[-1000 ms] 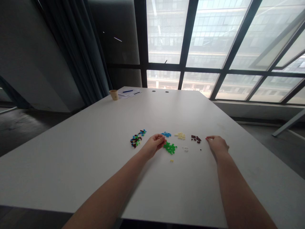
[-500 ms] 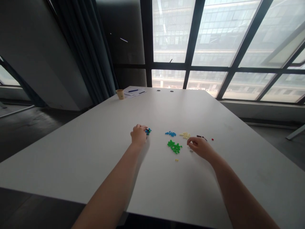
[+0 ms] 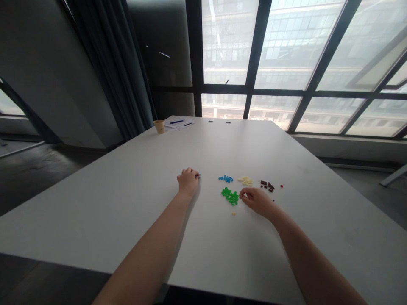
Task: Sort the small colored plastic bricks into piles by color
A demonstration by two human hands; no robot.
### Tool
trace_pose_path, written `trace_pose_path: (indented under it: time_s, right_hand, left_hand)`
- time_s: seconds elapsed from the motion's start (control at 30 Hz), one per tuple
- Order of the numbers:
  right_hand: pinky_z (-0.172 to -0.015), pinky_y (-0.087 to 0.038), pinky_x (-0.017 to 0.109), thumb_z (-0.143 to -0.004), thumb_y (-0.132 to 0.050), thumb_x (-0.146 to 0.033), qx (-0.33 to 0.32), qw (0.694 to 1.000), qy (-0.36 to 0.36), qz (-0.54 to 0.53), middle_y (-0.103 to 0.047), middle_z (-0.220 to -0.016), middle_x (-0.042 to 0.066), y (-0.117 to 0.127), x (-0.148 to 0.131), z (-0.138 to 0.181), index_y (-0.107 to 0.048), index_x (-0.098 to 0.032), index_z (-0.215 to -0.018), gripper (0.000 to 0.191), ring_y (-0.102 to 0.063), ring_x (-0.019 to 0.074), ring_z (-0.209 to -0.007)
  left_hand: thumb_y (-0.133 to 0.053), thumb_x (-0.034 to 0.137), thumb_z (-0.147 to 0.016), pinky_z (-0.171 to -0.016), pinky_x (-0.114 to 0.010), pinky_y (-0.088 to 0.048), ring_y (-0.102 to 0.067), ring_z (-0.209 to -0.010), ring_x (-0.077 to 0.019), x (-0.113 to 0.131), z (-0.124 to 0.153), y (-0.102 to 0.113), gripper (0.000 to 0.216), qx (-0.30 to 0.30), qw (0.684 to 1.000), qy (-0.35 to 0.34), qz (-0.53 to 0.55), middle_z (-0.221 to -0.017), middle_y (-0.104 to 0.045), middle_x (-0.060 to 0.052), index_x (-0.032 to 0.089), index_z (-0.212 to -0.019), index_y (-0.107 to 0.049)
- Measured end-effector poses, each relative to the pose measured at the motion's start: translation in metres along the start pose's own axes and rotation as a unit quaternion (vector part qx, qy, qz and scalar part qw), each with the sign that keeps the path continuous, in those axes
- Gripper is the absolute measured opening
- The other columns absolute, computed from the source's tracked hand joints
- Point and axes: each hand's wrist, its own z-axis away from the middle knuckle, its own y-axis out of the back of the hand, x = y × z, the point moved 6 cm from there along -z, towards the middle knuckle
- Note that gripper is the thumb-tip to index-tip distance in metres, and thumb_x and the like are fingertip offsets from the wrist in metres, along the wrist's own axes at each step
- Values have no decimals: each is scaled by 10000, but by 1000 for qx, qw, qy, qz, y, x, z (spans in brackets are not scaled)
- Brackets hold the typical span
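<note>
My left hand (image 3: 188, 183) rests on the table with its fingers closed round a small cluster of building bricks (image 3: 199, 175). Only a blue bit of that cluster shows past the fingertips. My right hand (image 3: 257, 199) is at the right edge of a loose pile of green bricks (image 3: 230, 196), thumb and finger pinched together. Whatever lies in that pinch is too small to make out. Behind the green pile are blue bricks (image 3: 226, 178) and pale yellow bricks (image 3: 246, 181). Dark brown bricks (image 3: 267, 185) lie beyond my right hand.
A single red brick (image 3: 281, 186) lies right of the brown ones, and small yellow pieces (image 3: 233, 214) sit nearer me. On the white table (image 3: 127, 203), a paper cup (image 3: 159, 126) stands at the far left beside papers with a pen (image 3: 177, 122). Windows rise behind.
My right hand has moved left, from in front of the brown bricks to the green pile's edge, uncovering the brown ones. My left hand has turned slightly and now hides most of its brick cluster.
</note>
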Motion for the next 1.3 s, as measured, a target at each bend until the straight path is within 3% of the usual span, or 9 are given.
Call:
trace_pose_path:
  time_s: [0.37,0.73,0.83,0.93,1.0,1.03,1.13,1.2,1.3]
  right_hand:
    - [-480,-249,208,-704,-446,-191,3,1000,-2,-3,-445,-501,-37,0,2,-1,-620,-174,-718,176,-381,87,-472]
    - [-475,-252,206,-710,-424,-195,8,1000,6,3,-434,-493,-37,3,-1,0,-618,-172,-727,196,-386,92,-465]
    - [-474,-250,207,-709,-423,-193,10,1000,6,2,-430,-491,-37,5,-2,1,-620,-171,-727,199,-388,93,-465]
    - [-480,-253,208,-711,-430,-192,15,1000,5,-3,-434,-498,-37,6,-3,1,-624,-169,-737,197,-388,92,-467]
    - [-479,-250,207,-713,-439,-194,25,1000,8,-8,-416,-491,-41,7,-4,2,-626,-169,-745,191,-379,90,-465]
    - [-474,-246,206,-714,-443,-196,31,999,10,-11,-401,-485,-44,8,-5,2,-626,-169,-750,188,-370,90,-461]
    - [-460,-232,201,-721,-450,-198,48,998,24,-24,-352,-469,-54,10,-9,4,-625,-171,-767,183,-336,86,-448]
    - [-456,-230,197,-725,-453,-195,56,997,32,-32,-335,-465,-57,11,-11,4,-625,-170,-776,182,-322,83,-442]
    - [-456,-234,194,-724,-460,-187,61,997,36,-37,-340,-466,-56,11,-13,5,-624,-171,-774,173,-320,81,-441]
  left_hand:
    - [-471,204,-777,-759,-357,-302,-439,-983,-222,4,1,-1,189,-54,999,-2,-5,-981,-579,-54,225,-791,-658]
    - [-449,145,-762,-719,-327,-357,-519,-877,-224,3,-2,2,185,-34,999,0,20,-872,-629,-73,200,-785,-624]
    - [-449,138,-757,-752,-314,-379,-536,-842,-197,3,-2,5,169,-31,997,3,76,-858,-616,-81,177,-767,-612]
    - [-482,148,-744,-789,-305,-399,-543,-820,-169,8,-1,10,108,-16,973,19,228,-847,-607,-71,161,-758,-588]
    - [-539,151,-714,-797,-298,-417,-555,-800,-152,13,4,9,50,-35,918,69,388,-818,-603,-52,155,-756,-567]
    - [-568,146,-697,-798,-291,-425,-563,-787,-143,17,8,6,60,-63,871,105,476,-799,-600,-41,152,-755,-556]
    - [-598,88,-680,-812,-244,-434,-580,-759,-97,43,27,-5,119,-175,673,201,690,-769,-589,-16,145,-765,-539]
    - [-594,43,-686,-806,-199,-436,-582,-757,-75,61,39,-5,142,-225,571,228,756,-772,-587,-16,139,-778,-542]
    - [-570,5,-709,-760,-148,-445,-581,-746,-56,80,54,-4,171,-286,483,247,790,-781,-590,-21,132,-821,-547]
